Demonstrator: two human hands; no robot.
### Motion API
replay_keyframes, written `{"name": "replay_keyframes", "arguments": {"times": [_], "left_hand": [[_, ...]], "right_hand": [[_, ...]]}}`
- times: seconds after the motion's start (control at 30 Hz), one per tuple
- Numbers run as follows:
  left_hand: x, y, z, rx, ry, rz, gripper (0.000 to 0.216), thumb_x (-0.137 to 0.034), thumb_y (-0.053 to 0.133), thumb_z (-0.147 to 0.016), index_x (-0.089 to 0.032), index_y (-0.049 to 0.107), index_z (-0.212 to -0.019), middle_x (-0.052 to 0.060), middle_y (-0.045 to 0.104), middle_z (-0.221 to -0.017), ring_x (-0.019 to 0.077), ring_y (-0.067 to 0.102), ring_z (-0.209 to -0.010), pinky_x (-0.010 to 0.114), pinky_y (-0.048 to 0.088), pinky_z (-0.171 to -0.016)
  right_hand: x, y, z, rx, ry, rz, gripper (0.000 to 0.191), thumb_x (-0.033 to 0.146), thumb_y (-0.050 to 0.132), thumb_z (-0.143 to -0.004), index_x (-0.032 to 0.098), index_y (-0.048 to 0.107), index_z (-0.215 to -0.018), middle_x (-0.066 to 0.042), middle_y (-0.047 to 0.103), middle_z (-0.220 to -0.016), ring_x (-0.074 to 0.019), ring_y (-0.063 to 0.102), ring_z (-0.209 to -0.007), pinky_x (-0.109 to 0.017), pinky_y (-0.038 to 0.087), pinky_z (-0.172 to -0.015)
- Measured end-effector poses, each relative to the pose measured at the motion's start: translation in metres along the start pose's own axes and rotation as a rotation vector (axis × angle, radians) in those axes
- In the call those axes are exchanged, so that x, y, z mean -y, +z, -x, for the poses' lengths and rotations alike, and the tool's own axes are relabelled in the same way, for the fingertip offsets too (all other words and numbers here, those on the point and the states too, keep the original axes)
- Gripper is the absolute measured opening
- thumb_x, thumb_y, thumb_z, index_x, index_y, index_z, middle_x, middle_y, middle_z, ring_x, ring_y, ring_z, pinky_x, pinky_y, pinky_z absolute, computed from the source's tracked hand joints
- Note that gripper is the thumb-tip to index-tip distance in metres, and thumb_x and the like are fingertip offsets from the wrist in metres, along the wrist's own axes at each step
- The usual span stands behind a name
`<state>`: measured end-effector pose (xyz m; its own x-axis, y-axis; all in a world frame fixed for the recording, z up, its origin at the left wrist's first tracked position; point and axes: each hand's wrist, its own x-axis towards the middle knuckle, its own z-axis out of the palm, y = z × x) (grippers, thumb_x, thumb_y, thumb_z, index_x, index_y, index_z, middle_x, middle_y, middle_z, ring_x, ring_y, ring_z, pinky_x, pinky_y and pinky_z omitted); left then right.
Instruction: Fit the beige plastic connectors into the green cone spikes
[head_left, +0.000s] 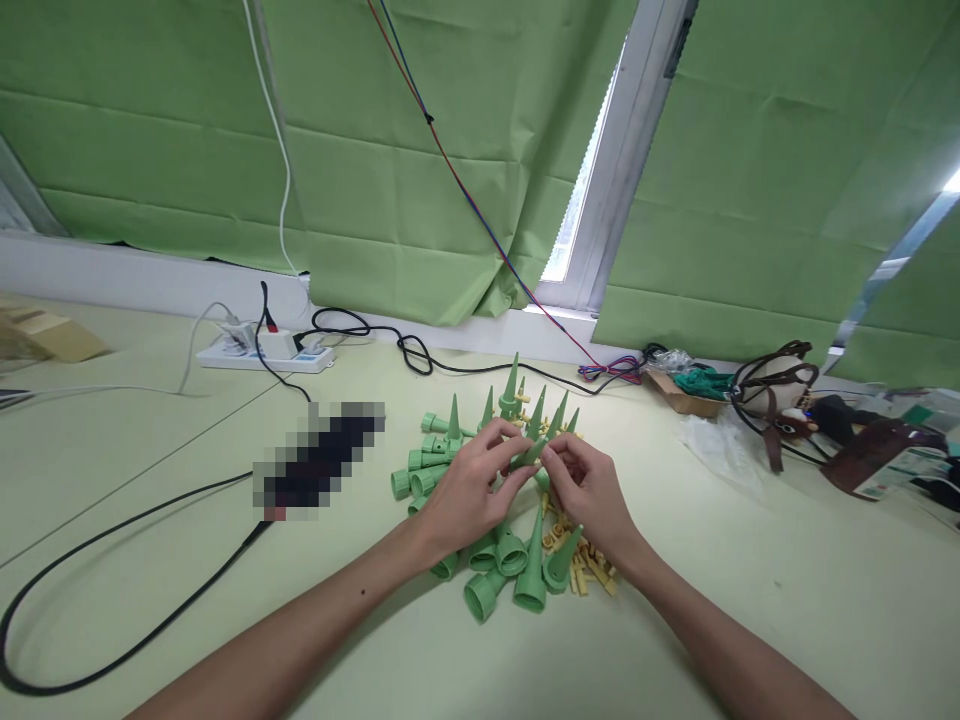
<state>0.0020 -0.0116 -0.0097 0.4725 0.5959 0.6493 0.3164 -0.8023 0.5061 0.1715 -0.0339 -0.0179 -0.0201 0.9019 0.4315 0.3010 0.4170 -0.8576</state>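
Note:
A green cone-shaped plastic spike point(529, 455) is gripped between the thumb and fingers of my left hand point(476, 480), held above the pile. My right hand point(589, 488) is closed in a pinch right beside that spike's narrow end; whatever its fingertips hold is hidden. Around both hands lie several more green spikes point(532, 570), some standing point up behind the hands, others on their sides with hollow round ends showing. Small yellow plastic pieces point(592, 570) are heaped under my right hand, and more yellow bits point(523, 392) show among the spikes at the back.
A pixelated dark object point(319, 460) with a black cable lies left of the pile. Behind it sits a white power strip point(262, 350). On the right are a clear plastic bag point(720, 450), a cardboard box point(684, 393) and a brown-strapped bag point(776, 385). Green blinds hang behind the table.

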Motion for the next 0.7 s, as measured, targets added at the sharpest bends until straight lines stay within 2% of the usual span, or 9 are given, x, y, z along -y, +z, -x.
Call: {"name": "replay_keyframes", "arguments": {"times": [0.2, 0.37, 0.7], "left_hand": [[-0.0014, 0.001, -0.0006, -0.096, 0.011, -0.03, 0.008, -0.021, 0.052, -0.094, -0.019, 0.057, -0.101, 0.005, 0.053, -0.099, 0.0086, 0.05, -0.064, 0.022, 0.043, -0.054], [-0.0026, 0.0007, -0.0013, -0.088, 0.003, -0.016, 0.011, -0.022, 0.053, -0.094, -0.02, 0.058, -0.103, 0.005, 0.052, -0.101, 0.0075, 0.048, -0.062, 0.022, 0.046, -0.055], [-0.0065, -0.0003, -0.0009, -0.031, -0.095, 0.141, 0.038, -0.024, 0.062, -0.085, -0.024, 0.049, -0.121, 0.007, 0.05, -0.112, 0.016, 0.056, -0.084, 0.027, 0.054, -0.064]], "right_hand": [[-0.0001, 0.0004, 0.0003, 0.002, 0.001, 0.055, 0.037, 0.045, 0.045, -0.097, 0.02, 0.048, -0.071, 0.006, 0.043, -0.052, -0.0095, 0.04, -0.045, -0.023, 0.034, -0.045], [-0.0014, 0.0, 0.0003, 0.006, -0.018, 0.083, 0.04, 0.045, 0.043, -0.098, 0.02, 0.043, -0.067, 0.006, 0.041, -0.053, -0.0095, 0.039, -0.047, -0.023, 0.034, -0.047], [-0.0032, -0.0007, 0.0002, -0.101, -0.013, 0.007, 0.039, 0.046, 0.043, -0.098, 0.02, 0.045, -0.069, 0.006, 0.041, -0.055, -0.0096, 0.039, -0.047, -0.023, 0.034, -0.046]]}}
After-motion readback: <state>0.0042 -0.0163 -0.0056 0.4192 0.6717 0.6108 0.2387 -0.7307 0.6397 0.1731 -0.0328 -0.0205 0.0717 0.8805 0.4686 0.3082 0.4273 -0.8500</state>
